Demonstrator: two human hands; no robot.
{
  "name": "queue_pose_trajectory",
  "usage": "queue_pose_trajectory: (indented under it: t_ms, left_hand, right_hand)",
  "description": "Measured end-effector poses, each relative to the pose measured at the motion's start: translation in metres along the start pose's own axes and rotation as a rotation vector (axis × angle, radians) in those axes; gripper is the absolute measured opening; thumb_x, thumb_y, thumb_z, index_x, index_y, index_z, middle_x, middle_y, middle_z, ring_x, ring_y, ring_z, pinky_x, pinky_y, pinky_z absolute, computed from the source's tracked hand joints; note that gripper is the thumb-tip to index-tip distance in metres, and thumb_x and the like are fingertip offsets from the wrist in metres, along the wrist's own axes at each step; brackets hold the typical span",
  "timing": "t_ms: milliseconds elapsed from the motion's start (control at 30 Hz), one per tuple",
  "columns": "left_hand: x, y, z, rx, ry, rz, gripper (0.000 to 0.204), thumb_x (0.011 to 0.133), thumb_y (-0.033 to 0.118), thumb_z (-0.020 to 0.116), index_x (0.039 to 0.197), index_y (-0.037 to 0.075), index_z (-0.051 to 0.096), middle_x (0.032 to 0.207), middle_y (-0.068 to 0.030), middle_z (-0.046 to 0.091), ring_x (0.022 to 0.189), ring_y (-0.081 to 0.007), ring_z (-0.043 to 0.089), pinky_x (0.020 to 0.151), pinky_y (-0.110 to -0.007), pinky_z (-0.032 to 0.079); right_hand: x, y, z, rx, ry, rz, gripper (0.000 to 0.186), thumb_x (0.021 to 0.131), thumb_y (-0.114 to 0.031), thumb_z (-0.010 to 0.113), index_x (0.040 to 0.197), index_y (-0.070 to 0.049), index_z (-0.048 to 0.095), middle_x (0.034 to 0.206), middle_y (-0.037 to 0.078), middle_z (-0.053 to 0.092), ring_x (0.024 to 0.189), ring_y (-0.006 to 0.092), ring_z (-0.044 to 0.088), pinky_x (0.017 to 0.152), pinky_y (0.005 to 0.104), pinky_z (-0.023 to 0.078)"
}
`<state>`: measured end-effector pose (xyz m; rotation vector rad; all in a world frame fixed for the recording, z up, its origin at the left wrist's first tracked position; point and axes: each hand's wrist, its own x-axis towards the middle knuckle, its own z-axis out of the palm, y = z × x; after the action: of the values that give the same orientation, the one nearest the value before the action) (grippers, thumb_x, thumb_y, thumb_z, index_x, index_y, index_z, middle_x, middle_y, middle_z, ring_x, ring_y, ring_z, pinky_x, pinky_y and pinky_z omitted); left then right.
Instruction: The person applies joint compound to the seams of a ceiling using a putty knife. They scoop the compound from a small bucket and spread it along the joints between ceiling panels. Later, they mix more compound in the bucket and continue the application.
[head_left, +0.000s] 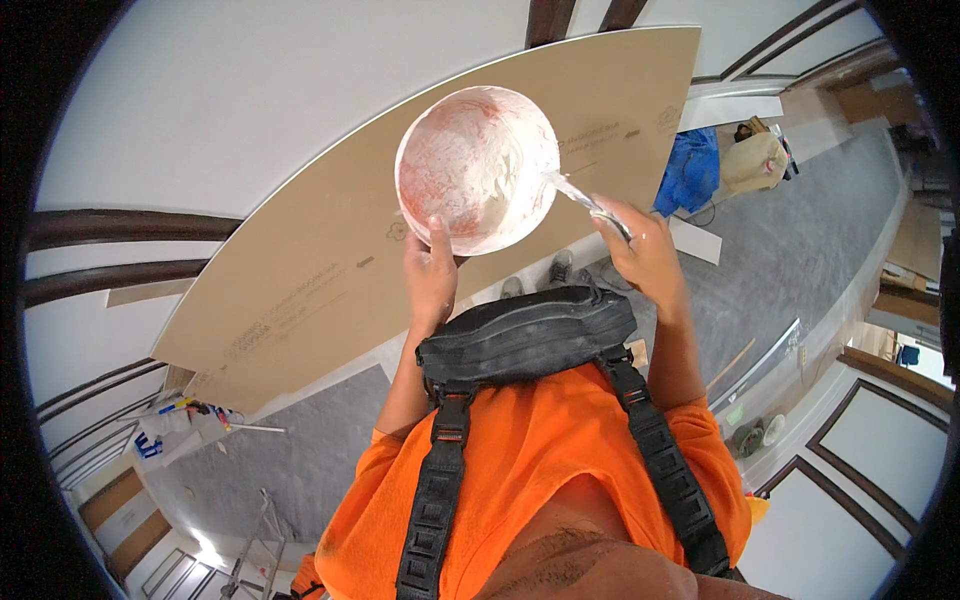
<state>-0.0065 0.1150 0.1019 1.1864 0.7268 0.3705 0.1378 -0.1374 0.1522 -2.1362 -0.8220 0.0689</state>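
Note:
My left hand [432, 275] grips the near rim of a round white bucket [425, 150], thumb over the edge and fingers underneath. The bucket is tilted so its inside shows, smeared with pinkish residue and a patch of white paste [500, 165] on the right side. In my right hand [645, 258] is a putty knife [578, 193], fingers closed around its handle. Its paste-coated blade reaches the bucket's right rim; I cannot tell whether it touches.
Behind the bucket a large tan drywall sheet [310, 240] leans on the white wall. Blue cloth [690, 170] and a beige bag [752, 160] lie to the right on the grey floor. Tools [200, 410] lie at left, near a stepladder [265, 530]. A long metal strip [765, 355] lies at right.

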Motion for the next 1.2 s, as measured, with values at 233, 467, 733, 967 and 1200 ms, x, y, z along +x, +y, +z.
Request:
queue_pose_trajectory:
  t_ms: [233, 467, 733, 967, 1200]
  left_hand:
    - [0.003, -0.009, -0.005, 0.141, 0.032, 0.13, 0.043, 0.107, 0.032, 0.064, 0.126, -0.006, 0.06, 0.109, -0.0126, 0.071, 0.096, -0.016, 0.065, 0.085, -0.032, 0.052]
    - [0.005, -0.012, -0.008, 0.323, 0.022, 0.194, 0.042, 0.102, 0.033, 0.07, 0.119, -0.006, 0.063, 0.109, -0.0134, 0.073, 0.097, -0.0171, 0.065, 0.088, -0.035, 0.052]
    - [0.008, -0.024, -0.008, 0.267, 0.084, 0.166, 0.042, 0.101, 0.033, 0.072, 0.117, -0.006, 0.065, 0.105, -0.0136, 0.073, 0.095, -0.0181, 0.066, 0.087, -0.035, 0.053]
    - [0.001, -0.004, -0.001, 0.362, 0.097, 0.161, 0.045, 0.1, 0.035, 0.072, 0.117, -0.006, 0.065, 0.104, -0.0135, 0.073, 0.094, -0.0171, 0.066, 0.085, -0.034, 0.053]
    - [0.004, -0.016, -0.008, 0.349, 0.089, 0.112, 0.047, 0.101, 0.038, 0.072, 0.115, -0.006, 0.064, 0.101, -0.0122, 0.072, 0.092, -0.0153, 0.065, 0.083, -0.033, 0.053]
  right_hand:
    - [0.028, -0.033, 0.011, -0.406, -0.126, -0.043, 0.025, 0.094, -0.017, 0.071, 0.117, -0.01, 0.074, 0.105, 0.012, 0.068, 0.093, 0.0354, 0.07, 0.078, 0.0453, 0.056]
    - [0.031, -0.028, 0.032, -0.592, -0.292, -0.109, 0.025, 0.092, -0.015, 0.069, 0.116, -0.013, 0.076, 0.108, 0.007, 0.066, 0.1, 0.0311, 0.069, 0.082, 0.0464, 0.058]
    - [0.032, -0.038, 0.037, -0.479, -0.489, -0.043, 0.024, 0.091, -0.014, 0.069, 0.114, -0.011, 0.076, 0.101, 0.011, 0.066, 0.096, 0.0344, 0.068, 0.083, 0.0474, 0.056]
    - [0.044, -0.027, 0.028, -0.47, -0.283, 0.029, 0.019, 0.096, -0.019, 0.069, 0.111, -0.011, 0.077, 0.102, 0.01, 0.068, 0.096, 0.0355, 0.069, 0.079, 0.0479, 0.055]
    - [0.038, -0.021, 0.038, -0.458, -0.375, -0.045, 0.023, 0.093, -0.019, 0.068, 0.114, -0.013, 0.076, 0.103, 0.011, 0.069, 0.096, 0.0357, 0.07, 0.081, 0.0492, 0.056]
